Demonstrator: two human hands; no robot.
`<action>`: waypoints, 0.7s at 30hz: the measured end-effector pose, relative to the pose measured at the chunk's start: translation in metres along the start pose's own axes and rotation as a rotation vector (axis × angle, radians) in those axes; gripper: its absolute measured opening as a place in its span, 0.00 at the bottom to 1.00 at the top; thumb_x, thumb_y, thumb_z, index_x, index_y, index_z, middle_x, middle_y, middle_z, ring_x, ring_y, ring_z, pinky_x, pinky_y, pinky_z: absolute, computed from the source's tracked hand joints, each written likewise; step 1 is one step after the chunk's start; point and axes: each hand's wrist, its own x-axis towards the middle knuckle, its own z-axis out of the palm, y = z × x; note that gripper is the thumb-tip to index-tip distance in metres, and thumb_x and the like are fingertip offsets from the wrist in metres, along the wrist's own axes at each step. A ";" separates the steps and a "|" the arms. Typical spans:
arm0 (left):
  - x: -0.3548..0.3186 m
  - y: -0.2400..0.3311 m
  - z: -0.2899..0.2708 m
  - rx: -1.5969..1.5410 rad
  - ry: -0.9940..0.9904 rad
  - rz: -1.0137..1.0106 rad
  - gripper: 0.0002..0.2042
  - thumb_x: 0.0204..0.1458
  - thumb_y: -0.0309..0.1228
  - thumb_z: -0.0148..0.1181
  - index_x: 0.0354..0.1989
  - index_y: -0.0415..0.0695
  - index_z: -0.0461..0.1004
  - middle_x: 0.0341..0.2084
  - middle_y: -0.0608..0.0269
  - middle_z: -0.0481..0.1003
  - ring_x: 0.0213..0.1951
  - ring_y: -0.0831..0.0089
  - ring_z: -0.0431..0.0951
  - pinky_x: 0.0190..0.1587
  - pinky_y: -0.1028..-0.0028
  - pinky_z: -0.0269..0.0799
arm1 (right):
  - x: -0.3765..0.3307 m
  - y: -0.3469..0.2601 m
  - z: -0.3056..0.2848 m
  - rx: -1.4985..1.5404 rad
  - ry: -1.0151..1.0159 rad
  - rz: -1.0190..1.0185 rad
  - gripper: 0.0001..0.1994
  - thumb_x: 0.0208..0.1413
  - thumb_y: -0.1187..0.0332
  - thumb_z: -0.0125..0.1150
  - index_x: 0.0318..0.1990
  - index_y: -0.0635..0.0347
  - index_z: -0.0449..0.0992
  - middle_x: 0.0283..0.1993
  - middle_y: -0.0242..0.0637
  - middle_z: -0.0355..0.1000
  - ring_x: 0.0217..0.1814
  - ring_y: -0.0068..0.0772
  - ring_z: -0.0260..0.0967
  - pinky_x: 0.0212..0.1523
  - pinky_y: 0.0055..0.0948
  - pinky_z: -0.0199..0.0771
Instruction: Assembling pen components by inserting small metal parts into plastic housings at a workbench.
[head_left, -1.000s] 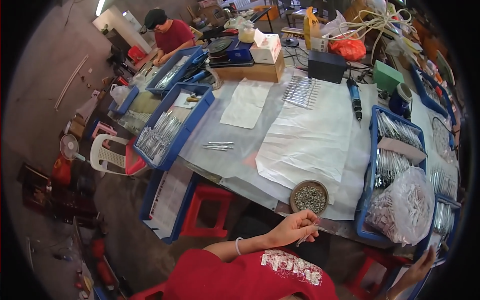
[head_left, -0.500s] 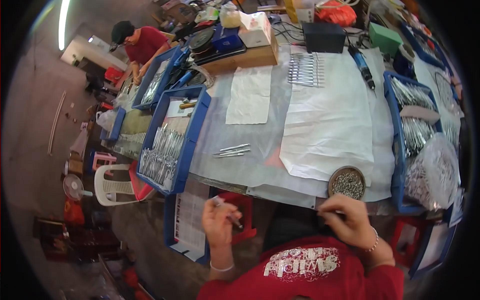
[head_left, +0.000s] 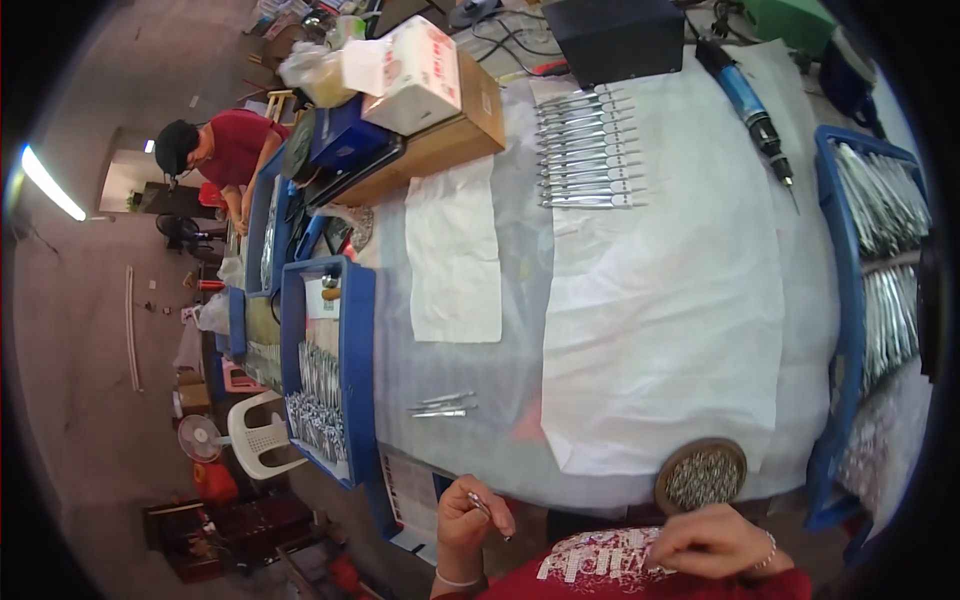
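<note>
Gripped in your left hand [head_left: 468,520], fingers closed: one slender metal piece [head_left: 480,504]. Your right hand [head_left: 712,540]: fingers curled, contents hidden, near round bowl [head_left: 663,484] of small metal parts [head_left: 704,477].

A white carton [head_left: 425,78] atop a brown box [head_left: 440,150]

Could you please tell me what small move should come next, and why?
Perhaps the right hand should reach into the round bowl for a small metal part: the bowl sits just beyond it, holding many such parts, while the left hand grips a slim metal piece. Whether the right hand holds anything is hidden.
</note>
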 end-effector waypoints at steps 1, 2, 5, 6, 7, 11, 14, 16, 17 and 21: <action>0.022 -0.002 0.007 -0.136 -0.116 -0.046 0.07 0.50 0.23 0.53 0.34 0.38 0.61 0.19 0.49 0.71 0.20 0.61 0.73 0.22 0.67 0.71 | -0.007 0.000 -0.010 0.021 0.041 -0.026 0.03 0.48 0.77 0.59 0.32 0.64 0.76 0.30 0.39 0.75 0.33 0.34 0.74 0.32 0.26 0.73; 0.042 -0.005 0.015 -0.276 -0.224 -0.088 0.07 0.50 0.22 0.53 0.34 0.37 0.61 0.20 0.46 0.71 0.22 0.60 0.74 0.25 0.67 0.72 | -0.008 0.002 -0.018 -0.008 0.094 -0.155 0.02 0.46 0.78 0.59 0.30 0.66 0.75 0.29 0.41 0.75 0.29 0.35 0.74 0.29 0.26 0.73; 0.080 -0.014 0.029 -0.353 -0.265 -0.108 0.08 0.48 0.24 0.56 0.32 0.38 0.62 0.18 0.50 0.72 0.18 0.61 0.72 0.20 0.67 0.70 | -0.006 0.005 -0.043 0.069 0.060 -0.271 0.08 0.46 0.79 0.58 0.35 0.63 0.73 0.32 0.43 0.72 0.32 0.46 0.71 0.31 0.37 0.71; 0.087 -0.017 0.031 -0.406 -0.306 -0.103 0.09 0.48 0.25 0.57 0.31 0.39 0.62 0.17 0.51 0.72 0.17 0.61 0.72 0.18 0.67 0.70 | -0.003 0.007 -0.050 0.087 0.046 -0.289 0.08 0.46 0.79 0.58 0.35 0.63 0.73 0.32 0.43 0.72 0.31 0.46 0.71 0.31 0.37 0.70; 0.094 -0.017 0.031 -0.391 -0.323 -0.117 0.09 0.48 0.26 0.58 0.30 0.39 0.63 0.17 0.54 0.72 0.15 0.62 0.71 0.15 0.68 0.69 | 0.001 0.008 -0.057 0.104 0.032 -0.306 0.07 0.45 0.79 0.58 0.35 0.63 0.73 0.32 0.43 0.72 0.31 0.46 0.71 0.31 0.37 0.70; 0.108 -0.015 0.037 -0.465 -0.373 -0.074 0.08 0.49 0.25 0.56 0.31 0.39 0.63 0.18 0.55 0.73 0.15 0.64 0.71 0.16 0.69 0.69 | 0.005 0.018 -0.073 0.152 0.030 -0.324 0.07 0.45 0.77 0.59 0.35 0.63 0.74 0.32 0.43 0.72 0.30 0.44 0.70 0.30 0.35 0.70; 0.108 -0.011 0.030 -0.500 -0.457 -0.049 0.08 0.50 0.26 0.56 0.33 0.39 0.62 0.17 0.56 0.73 0.14 0.64 0.71 0.14 0.69 0.69 | 0.005 0.017 -0.075 0.162 -0.016 -0.308 0.08 0.44 0.78 0.59 0.34 0.63 0.74 0.33 0.43 0.72 0.30 0.43 0.70 0.30 0.35 0.69; 0.099 -0.001 0.024 -0.437 -0.407 0.037 0.07 0.54 0.28 0.52 0.33 0.40 0.61 0.18 0.58 0.72 0.16 0.66 0.72 0.15 0.70 0.69 | 0.002 0.015 -0.065 0.163 0.017 -0.289 0.08 0.44 0.78 0.59 0.34 0.63 0.74 0.33 0.44 0.72 0.30 0.43 0.70 0.30 0.35 0.69; 0.092 0.007 0.022 -0.402 -0.347 0.093 0.07 0.55 0.29 0.50 0.33 0.41 0.61 0.19 0.58 0.72 0.18 0.67 0.73 0.15 0.71 0.68 | -0.001 0.014 -0.058 0.161 0.052 -0.275 0.08 0.44 0.78 0.58 0.35 0.63 0.74 0.33 0.44 0.73 0.30 0.43 0.70 0.30 0.35 0.69; 0.045 0.053 -0.046 -0.323 0.050 0.401 0.08 0.58 0.31 0.48 0.44 0.44 0.65 0.22 0.69 0.68 0.19 0.78 0.67 0.23 0.77 0.69 | -0.011 -0.014 -0.034 0.133 0.124 -0.063 0.08 0.45 0.81 0.53 0.35 0.66 0.73 0.31 0.45 0.72 0.31 0.42 0.70 0.31 0.33 0.68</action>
